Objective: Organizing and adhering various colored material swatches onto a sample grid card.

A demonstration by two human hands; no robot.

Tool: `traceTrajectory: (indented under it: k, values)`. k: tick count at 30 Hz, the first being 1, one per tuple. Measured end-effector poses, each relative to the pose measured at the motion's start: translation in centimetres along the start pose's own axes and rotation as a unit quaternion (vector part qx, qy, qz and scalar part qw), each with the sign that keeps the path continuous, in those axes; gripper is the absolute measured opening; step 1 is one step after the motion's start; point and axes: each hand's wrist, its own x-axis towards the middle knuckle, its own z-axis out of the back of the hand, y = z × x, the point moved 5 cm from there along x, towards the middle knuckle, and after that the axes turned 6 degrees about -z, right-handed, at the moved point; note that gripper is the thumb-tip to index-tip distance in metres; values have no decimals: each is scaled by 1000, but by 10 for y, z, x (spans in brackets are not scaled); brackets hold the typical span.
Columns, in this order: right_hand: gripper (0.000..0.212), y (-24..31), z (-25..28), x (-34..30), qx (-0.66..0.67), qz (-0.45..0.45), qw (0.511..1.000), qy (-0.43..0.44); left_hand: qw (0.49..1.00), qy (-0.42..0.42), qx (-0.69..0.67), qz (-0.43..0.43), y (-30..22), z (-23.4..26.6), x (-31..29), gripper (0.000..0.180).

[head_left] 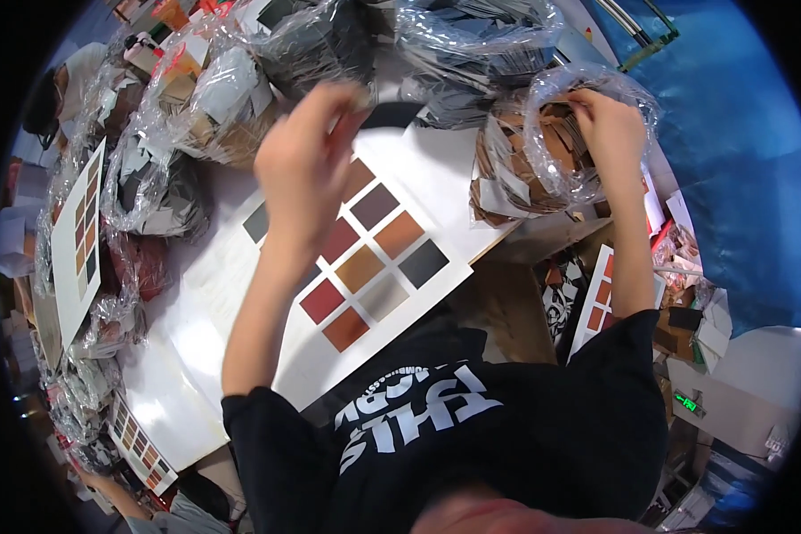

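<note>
Both grips I can't tell: left hand [307,156] over one card [360,269], right hand [607,126] at one bag [536,133].

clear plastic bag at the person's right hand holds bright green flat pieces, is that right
Not quite: the flat pieces are brown, not bright green. The head view shows them in the clear plastic bag at the person's right hand.

We look through a wide fisheye, the left of a side-by-side pair on the person's head [494,518], steeply down from close above. Our view centres on the swatch board [362,269]; the dark shirt [552,423] looms nearest, toward five and six o'clock, the left hand [301,165] toward eleven, the right hand [610,133] at two.
</note>
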Motion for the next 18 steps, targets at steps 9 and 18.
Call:
traceTrajectory:
  k: [9, 18]
  values:
    - [17, 8, 32, -28, 113, -106, 984, 91, 912, 73, 36, 402, 34, 103, -244, 7]
    - [16, 160, 82, -66, 384, 77, 920, -17, 837, -143, -41, 526, 21, 153, -309, 14]
